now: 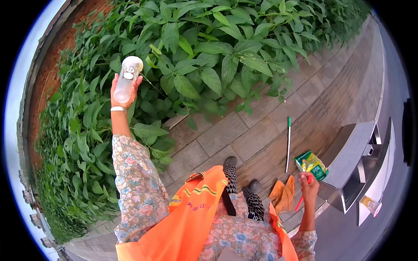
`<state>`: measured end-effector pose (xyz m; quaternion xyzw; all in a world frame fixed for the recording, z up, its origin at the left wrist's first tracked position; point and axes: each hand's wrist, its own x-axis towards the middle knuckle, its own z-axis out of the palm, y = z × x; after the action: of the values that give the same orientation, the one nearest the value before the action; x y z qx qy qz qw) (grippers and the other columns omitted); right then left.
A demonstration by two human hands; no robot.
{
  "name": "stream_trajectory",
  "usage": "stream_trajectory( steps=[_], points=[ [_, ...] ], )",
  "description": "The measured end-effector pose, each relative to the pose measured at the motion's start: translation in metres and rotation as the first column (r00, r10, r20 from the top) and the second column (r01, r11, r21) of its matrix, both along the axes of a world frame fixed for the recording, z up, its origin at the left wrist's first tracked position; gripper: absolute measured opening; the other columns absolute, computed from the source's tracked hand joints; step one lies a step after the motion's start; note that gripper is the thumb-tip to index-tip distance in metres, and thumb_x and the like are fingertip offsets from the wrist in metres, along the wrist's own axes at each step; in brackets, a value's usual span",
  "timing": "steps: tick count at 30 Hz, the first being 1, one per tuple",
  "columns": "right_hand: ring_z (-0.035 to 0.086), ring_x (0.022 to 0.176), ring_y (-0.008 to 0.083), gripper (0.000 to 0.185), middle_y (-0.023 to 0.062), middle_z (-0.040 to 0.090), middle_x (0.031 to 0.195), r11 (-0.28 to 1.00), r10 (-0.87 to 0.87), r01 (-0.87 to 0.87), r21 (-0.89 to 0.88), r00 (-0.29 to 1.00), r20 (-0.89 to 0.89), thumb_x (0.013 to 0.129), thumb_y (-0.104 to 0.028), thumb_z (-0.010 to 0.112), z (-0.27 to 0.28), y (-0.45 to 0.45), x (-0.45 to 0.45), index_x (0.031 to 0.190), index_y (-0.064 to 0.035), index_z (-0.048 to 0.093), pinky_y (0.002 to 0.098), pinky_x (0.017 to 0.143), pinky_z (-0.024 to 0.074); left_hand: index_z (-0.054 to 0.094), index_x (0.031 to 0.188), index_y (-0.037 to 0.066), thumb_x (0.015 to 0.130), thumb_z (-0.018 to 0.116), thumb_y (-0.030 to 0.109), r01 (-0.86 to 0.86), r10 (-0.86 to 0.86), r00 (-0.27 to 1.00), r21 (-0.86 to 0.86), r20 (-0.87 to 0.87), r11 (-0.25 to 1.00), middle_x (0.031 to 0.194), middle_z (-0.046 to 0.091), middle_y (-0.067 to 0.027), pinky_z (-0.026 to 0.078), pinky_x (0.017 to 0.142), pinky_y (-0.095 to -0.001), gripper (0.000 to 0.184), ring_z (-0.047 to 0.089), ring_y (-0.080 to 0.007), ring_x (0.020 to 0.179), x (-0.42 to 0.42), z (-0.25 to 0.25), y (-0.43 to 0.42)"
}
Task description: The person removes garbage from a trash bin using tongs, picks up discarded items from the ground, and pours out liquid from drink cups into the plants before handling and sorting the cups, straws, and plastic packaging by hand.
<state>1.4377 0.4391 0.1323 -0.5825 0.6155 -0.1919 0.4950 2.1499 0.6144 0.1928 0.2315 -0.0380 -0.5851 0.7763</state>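
My left hand [125,93] is raised at the left, in front of the leafy plants. It is closed around a translucent plastic cup [126,82] with a small cartoon print and a whitish top. Down at the right, my right hand [309,185] grips a thin red stick [299,203]; what kind of stick it is, I cannot tell. Just beside that hand are a green and yellow package [311,163] and an orange-brown cloth [283,194]. A pole with a green tip [288,141] runs up from near the cloth.
A grey metal litter bin [353,152] stands at the right, its panel open. Another cup [371,205] with a printed side is at the panel's lower end. Dense green plants [191,56] border the stone pavement [222,132]. A road [394,78] runs along the right.
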Motion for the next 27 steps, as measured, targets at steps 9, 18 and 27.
stream_trajectory(
  steps=[9, 18, 27],
  points=[
    [0.043, 0.048, 0.0037, 0.011, 0.0017, 0.059, 0.068, 0.996, -0.046, 0.042, -0.08, 0.998, -0.05, 0.09, -0.011, 0.058, 0.012, 0.0, 0.004, 0.094, -0.0023, 0.064, 0.0196, 0.044, 0.0346, 0.048, 0.125, 0.006, 0.081, 0.066, 0.042, -0.368, 0.339, 0.924, 0.648, 0.176, 0.667, 0.107, 0.057, -0.0214, 0.057, 0.069, -0.04, 0.06, 0.06, -0.0317, 0.088, 0.03, -0.13, 0.044],
    [0.047, 0.052, 0.0045, 0.009, 0.0001, 0.059, 0.067, 0.996, -0.082, 0.079, -0.036, 0.994, -0.078, 0.088, -0.008, 0.059, 0.004, 0.005, -0.024, 0.091, -0.0024, 0.065, 0.0214, 0.048, 0.0369, 0.051, 0.122, 0.007, 0.083, 0.065, 0.044, -0.222, 0.255, 0.967, 0.423, -0.021, 0.878, 0.114, 0.057, -0.0187, 0.056, 0.072, -0.0407, 0.055, 0.061, -0.0312, 0.091, 0.031, -0.075, 0.05],
    [0.054, 0.065, 0.0101, 0.019, 0.0058, 0.062, 0.07, 0.966, -0.142, 0.111, -0.232, 0.983, -0.121, 0.089, -0.021, 0.061, 0.01, -0.019, -0.091, 0.094, -0.003, 0.066, 0.0274, 0.062, 0.0462, 0.038, 0.132, -0.003, 0.087, 0.062, 0.039, -0.215, 0.254, 0.959, -0.261, 0.126, 0.941, 0.123, 0.052, -0.0212, 0.05, 0.084, -0.0406, 0.066, 0.057, -0.0331, 0.1, -0.085, -0.062, -0.039]
  ],
)
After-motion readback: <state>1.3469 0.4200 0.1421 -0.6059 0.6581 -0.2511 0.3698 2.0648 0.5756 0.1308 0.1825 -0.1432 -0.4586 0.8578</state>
